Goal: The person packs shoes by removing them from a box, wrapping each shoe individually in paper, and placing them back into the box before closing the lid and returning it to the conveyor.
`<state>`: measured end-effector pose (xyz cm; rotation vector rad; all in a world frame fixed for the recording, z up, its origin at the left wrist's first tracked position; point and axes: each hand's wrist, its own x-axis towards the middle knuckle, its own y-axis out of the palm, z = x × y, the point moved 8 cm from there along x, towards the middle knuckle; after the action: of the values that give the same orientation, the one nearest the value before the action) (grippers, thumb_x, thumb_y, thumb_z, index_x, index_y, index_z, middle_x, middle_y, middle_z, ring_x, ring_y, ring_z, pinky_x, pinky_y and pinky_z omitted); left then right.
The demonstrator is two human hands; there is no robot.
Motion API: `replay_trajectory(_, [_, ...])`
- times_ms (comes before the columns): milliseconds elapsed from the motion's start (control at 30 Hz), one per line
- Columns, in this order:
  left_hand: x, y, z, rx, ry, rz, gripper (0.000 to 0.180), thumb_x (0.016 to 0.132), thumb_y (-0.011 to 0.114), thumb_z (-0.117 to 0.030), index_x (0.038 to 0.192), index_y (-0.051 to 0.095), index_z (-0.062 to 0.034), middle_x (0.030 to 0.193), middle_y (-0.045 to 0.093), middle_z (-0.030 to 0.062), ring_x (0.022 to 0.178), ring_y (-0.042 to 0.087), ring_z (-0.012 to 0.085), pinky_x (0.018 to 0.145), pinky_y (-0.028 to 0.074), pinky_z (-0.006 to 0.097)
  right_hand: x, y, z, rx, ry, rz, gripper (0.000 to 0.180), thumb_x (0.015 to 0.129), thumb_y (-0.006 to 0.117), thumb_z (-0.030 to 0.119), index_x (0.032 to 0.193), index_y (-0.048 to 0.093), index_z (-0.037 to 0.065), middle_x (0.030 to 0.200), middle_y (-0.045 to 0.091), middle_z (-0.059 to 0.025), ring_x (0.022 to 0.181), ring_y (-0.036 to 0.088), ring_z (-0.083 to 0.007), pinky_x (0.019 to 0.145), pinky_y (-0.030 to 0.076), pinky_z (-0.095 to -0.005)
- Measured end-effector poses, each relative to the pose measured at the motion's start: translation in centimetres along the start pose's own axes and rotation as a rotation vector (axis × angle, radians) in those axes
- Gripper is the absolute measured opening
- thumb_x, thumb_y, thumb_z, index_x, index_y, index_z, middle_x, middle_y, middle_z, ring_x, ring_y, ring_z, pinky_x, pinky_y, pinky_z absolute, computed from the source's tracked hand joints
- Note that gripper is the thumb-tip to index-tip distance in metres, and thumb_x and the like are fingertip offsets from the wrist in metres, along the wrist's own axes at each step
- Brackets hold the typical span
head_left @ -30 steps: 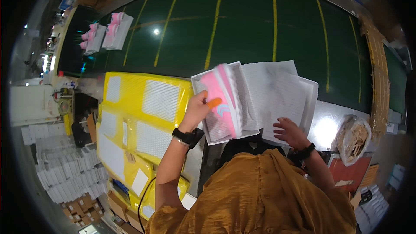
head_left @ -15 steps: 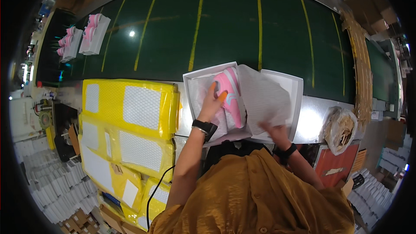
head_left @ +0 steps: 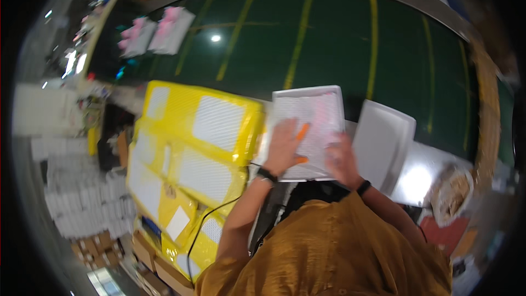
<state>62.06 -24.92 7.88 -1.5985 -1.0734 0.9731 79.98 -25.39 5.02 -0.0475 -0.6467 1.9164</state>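
In front of me is a white shoebox (head_left: 278, 95), its contents covered by thin white wrapping paper (head_left: 298, 108). Pink shows faintly through the paper, toward the box's right side. My left hand (head_left: 284, 145) lies over the paper at the left side, fingers spread, holding nothing; orange covers are on two of its fingertips. At the box's right edge is my right hand (head_left: 342, 160), smeared by motion, so its fingers are unclear. The white box lid (head_left: 383, 140) lies to the right, its hollow side up.
Yellow plastic-wrapped packs (head_left: 186, 153) are piled on the left. Beyond the box runs a green conveyor belt (head_left: 339, 38) with yellow lines. Two boxes with pink shoes (head_left: 170, 30) stand at its far left. A clear plastic bag (head_left: 452, 194) sits at the right.
The paper that was folded open to the right now covers the pink shoe. My left hand has let go of the shoe and spread over the paper. The view has shifted.
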Motion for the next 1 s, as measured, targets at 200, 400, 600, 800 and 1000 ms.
replay_trajectory(200, [2.9, 6.0, -0.5, 0.07, -0.026, 0.104, 0.108, 0.066, 0.079, -0.051, 0.153, 0.024, -0.0186, 0.157, 0.022, 0.0207, 0.146, 0.017, 0.0405, 0.116, 0.008, 0.061, -5.8, -3.1, -13.6, -0.491, 0.618, 0.093, 0.062, 0.083, 0.064, 0.025, 0.138, 0.038, 0.013, 0.122, 0.058, -0.0178, 0.106, 0.06, -0.0384, 0.088, 0.048, -0.0476])
replay_trajectory(400, [3.2, 2.4, -1.7, -0.374, -0.113, 0.109, 0.094, 0.075, 0.073, -0.042, 0.151, 0.027, -0.0117, 0.151, 0.03, 0.0256, 0.142, 0.024, 0.0427, 0.116, 0.016, 0.056, -7.8, -14.7, -11.1, -0.032, 0.44, -0.062, 0.057, 0.081, 0.051, -0.012, 0.135, 0.046, 0.006, 0.1, 0.061, -0.0137, 0.076, 0.061, -0.0174, 0.062, 0.045, -0.0261])
replay_trajectory(600, [7.7, 2.4, -11.7, -1.442, -0.095, -0.032, 0.09, 0.084, 0.071, -0.029, 0.151, 0.019, 0.0041, 0.15, 0.034, 0.0228, 0.141, 0.03, 0.0316, 0.114, 0.024, 0.037, -8.9, -26.5, 1.2, 0.949, 0.314, -0.353, 0.072, 0.091, 0.057, 0.033, 0.152, 0.022, 0.014, 0.146, 0.041, -0.016, 0.132, 0.045, -0.0303, 0.11, 0.038, -0.0457])
replay_trajectory(800, [5.7, 0.9, -12.0, -1.544, -0.033, 0.008, 0.072, 0.083, 0.07, -0.011, 0.144, 0.032, 0.0033, 0.134, 0.049, 0.0148, 0.124, 0.047, 0.0211, 0.105, 0.039, 0.034, -11.9, -15.0, -8.3, 0.744, 0.589, -0.115, 0.045, 0.106, 0.031, 0.033, 0.135, 0.046, 0.002, 0.13, 0.056, -0.0123, 0.121, 0.053, -0.0233, 0.105, 0.041, -0.0374])
replay_trajectory(1000, [-0.3, 1.1, 1.5, -1.168, -0.431, -0.245, 0.063, 0.093, 0.059, -0.018, 0.144, 0.032, 0.0045, 0.138, 0.048, 0.0173, 0.125, 0.048, 0.0242, 0.106, 0.038, 0.035, -4.3, -0.4, -10.4, 1.252, 0.818, -0.107, 0.049, 0.105, 0.035, 0.038, 0.142, 0.041, 0.007, 0.134, 0.054, -0.0096, 0.122, 0.051, -0.0181, 0.108, 0.037, -0.0319])
